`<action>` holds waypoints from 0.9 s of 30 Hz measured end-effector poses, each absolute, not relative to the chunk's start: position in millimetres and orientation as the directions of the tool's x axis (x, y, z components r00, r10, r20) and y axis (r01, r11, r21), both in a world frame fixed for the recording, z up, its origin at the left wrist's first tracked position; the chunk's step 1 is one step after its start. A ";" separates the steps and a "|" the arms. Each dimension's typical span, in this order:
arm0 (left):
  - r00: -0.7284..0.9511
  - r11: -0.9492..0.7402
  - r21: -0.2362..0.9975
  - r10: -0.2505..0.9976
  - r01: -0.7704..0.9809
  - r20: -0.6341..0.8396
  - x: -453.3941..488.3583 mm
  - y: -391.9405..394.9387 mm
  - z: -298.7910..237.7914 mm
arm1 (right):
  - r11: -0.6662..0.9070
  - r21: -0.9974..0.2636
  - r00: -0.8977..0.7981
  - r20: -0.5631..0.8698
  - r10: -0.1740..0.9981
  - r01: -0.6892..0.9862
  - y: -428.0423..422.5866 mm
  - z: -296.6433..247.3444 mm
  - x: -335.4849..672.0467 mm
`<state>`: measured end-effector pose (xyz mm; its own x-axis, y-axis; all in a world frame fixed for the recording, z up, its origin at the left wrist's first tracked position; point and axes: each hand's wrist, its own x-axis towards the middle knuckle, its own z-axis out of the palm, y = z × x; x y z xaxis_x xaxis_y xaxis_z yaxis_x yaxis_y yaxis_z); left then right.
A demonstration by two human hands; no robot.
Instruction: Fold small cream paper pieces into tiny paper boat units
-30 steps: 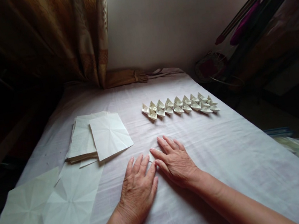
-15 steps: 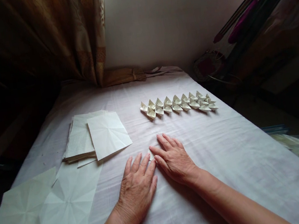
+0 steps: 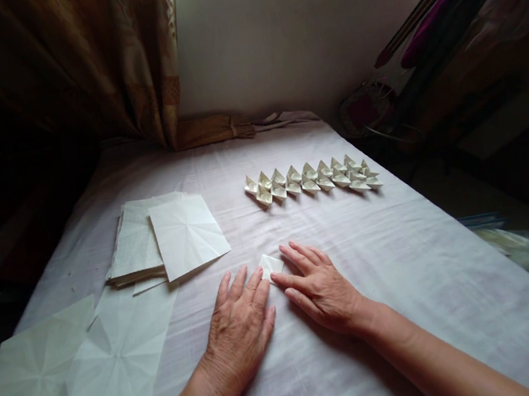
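Since the earlier frame, the right hand (image 3: 322, 293) has slipped outward; more of the small folded paper (image 3: 271, 264), seemingly unfinished, shows between both hands. Right index and the left hand's (image 3: 240, 327) index touch it, fingers loosely spread, gripping nothing. Beyond, two rows of folded pieces (image 3: 310, 186) look complete; leftward, creased sheets (image 3: 116, 365) and a paper stack (image 3: 137, 239) seem to remain.

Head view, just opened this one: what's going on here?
A person has both bare hands on a cloth-covered surface, at a small folded paper. The left hand has its fingertips at the paper's left edge; the right hand has its index fingertip at the near edge. Beyond them, small pointed folded pieces sit in two rows. To the left lie a paper stack and larger creased sheets.
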<state>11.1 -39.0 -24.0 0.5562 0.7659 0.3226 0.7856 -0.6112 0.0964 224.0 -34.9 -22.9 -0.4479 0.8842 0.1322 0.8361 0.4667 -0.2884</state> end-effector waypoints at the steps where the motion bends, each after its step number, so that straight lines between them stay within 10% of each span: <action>1: 0.557 -0.611 0.094 0.766 0.786 0.321 11.0 -39.2 -24.4 | 0.474 -0.274 -0.453 0.140 0.881 0.837 -36.8 -22.1 223.5; 27: 0.563 -0.613 0.080 0.763 0.786 0.317 12.1 -39.1 -26.5 | 0.371 -0.199 -0.348 0.138 0.927 0.907 -5.1 -18.3 200.1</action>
<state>12.1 -39.1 -26.5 0.5626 0.7635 0.3172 0.7864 -0.6126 0.0797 200.1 -5.1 -18.3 -0.3484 0.9272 0.1379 0.9072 0.3705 -0.1991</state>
